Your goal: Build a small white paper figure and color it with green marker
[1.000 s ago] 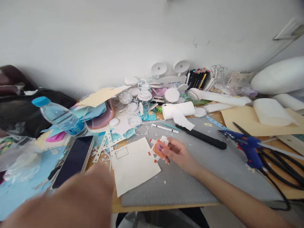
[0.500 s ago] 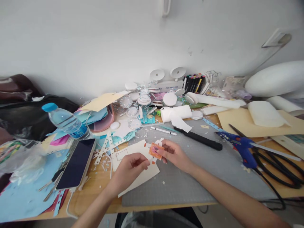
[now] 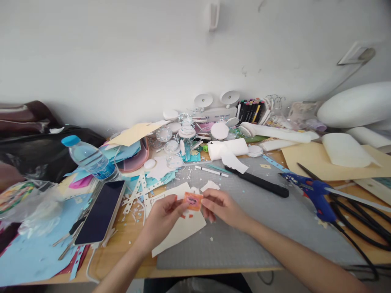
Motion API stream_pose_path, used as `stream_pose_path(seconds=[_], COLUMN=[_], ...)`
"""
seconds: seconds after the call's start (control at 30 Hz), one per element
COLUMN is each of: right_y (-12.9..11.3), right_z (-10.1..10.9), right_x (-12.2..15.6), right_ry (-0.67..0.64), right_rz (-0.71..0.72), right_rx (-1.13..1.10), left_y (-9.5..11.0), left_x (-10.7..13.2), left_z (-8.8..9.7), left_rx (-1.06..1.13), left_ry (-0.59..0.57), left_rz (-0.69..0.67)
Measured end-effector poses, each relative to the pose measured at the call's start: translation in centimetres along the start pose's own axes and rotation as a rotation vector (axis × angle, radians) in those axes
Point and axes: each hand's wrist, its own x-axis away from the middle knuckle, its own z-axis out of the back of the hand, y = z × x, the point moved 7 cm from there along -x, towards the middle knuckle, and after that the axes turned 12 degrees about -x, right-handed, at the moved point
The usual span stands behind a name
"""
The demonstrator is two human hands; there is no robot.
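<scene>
A small orange paper piece [image 3: 192, 201] with a purple-pink drawing on it is held up between both hands. My left hand [image 3: 166, 213] pinches its left edge with thumb and forefinger. At its right edge, the thumb and fingers of my right hand [image 3: 224, 207] are closed on it too. Below lies a cream paper sheet [image 3: 180, 234] with a pencilled outline at its upper left, partly covered by my left hand. Small orange bits show just under the held piece. A torn white paper scrap [image 3: 210, 186] rests beyond my right fingers.
Under the sheet is a grey cutting mat [image 3: 259, 236]. On the right lie a black-handled knife [image 3: 265, 184], a blue glue gun [image 3: 320, 199] and large black scissors [image 3: 360, 215]. A phone [image 3: 99, 213] and water bottle [image 3: 91, 160] are on the left. Markers [image 3: 250, 110] stand behind.
The orange piece has shifted left and turned level. My left hand has closed on its left edge, where before it was apart. A white scrap now shows beyond my right hand.
</scene>
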Motion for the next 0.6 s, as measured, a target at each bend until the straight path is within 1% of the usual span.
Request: stream_pose_path(seconds=[0.13, 0.3, 0.4, 0.5, 0.6], right_y=[0.3, 0.9, -0.1, -2.1, -4.2], right_z=[-0.6, -1.8, -2.3, -2.7, -1.9], right_x=[0.3, 1.2, 1.8, 2.8, 4.6], right_ry=[-0.058, -0.208, -0.302, -0.379, -0.367], right_rz=[0.006, 0.016, 0.051, 0.043, -0.021], right_rx=[0.086, 0.221, 0.269, 0.336, 0.510], left_y=[-0.7, -2.1, -3.5, -5.1, -5.7], left_x=[-0.7, -3.4, -5.6, -7.3, -8.0], left_z=[3.3, 7.2, 8.5, 9.0, 9.5], left_rx=[-0.075, -0.207, -0.280, -0.381, -0.522], left_ry=[0.118, 0.267, 0.327, 0.341, 0.348], left_rz=[0.050, 0.072, 0.091, 0.124, 0.136])
